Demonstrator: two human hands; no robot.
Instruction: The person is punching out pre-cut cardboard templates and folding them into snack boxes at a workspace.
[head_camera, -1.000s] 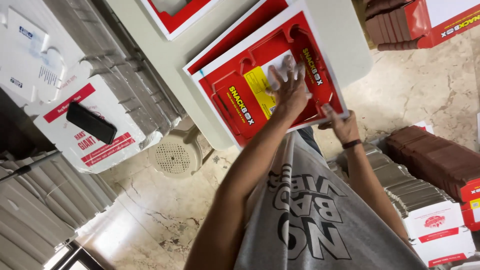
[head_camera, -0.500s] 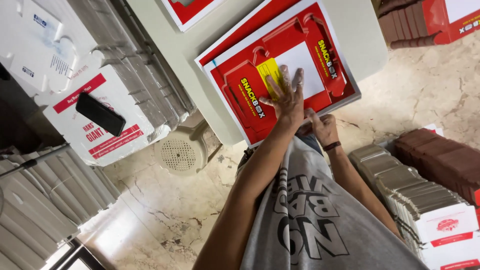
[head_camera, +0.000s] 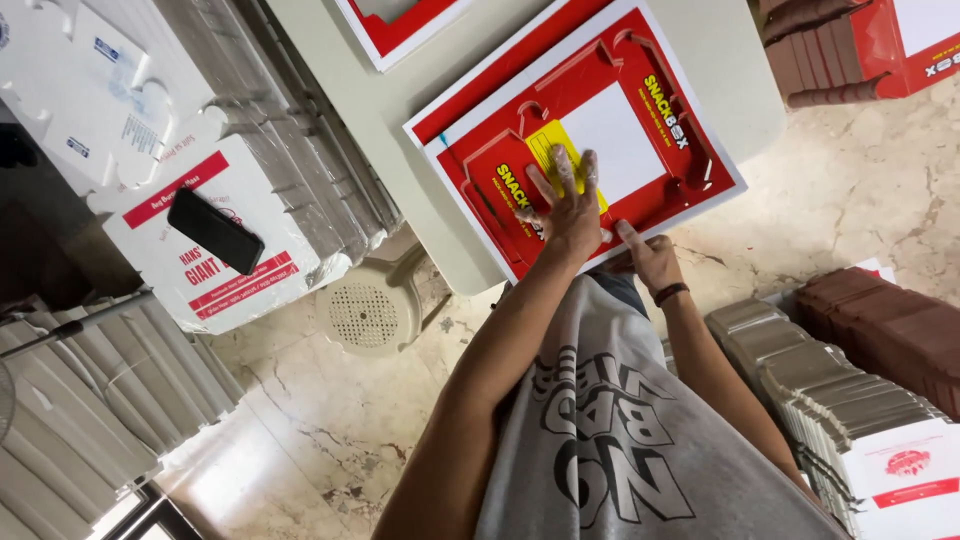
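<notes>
A flat red cardboard box sheet (head_camera: 660, 120) with a white border, a white panel and a yellow patch lies on the pale table (head_camera: 420, 110), hanging over its near edge. My left hand (head_camera: 568, 205) presses flat on the sheet with fingers spread, covering part of the yellow patch. My right hand (head_camera: 652, 262), with a dark wristband, holds the sheet's near edge just beside the left hand. A second red sheet (head_camera: 470, 95) lies underneath, showing at the left.
A black phone (head_camera: 214, 230) rests on a white printed flat box (head_camera: 160, 265) atop stacked grey cardboard (head_camera: 300, 150). A beige stool (head_camera: 370, 310) stands below the table. Brown and grey cardboard stacks (head_camera: 830, 380) sit at right, a red box (head_camera: 900, 45) at top right.
My right hand has moved left along the sheet's near edge, closer to my left hand. The left hand stays pressed on the sheet.
</notes>
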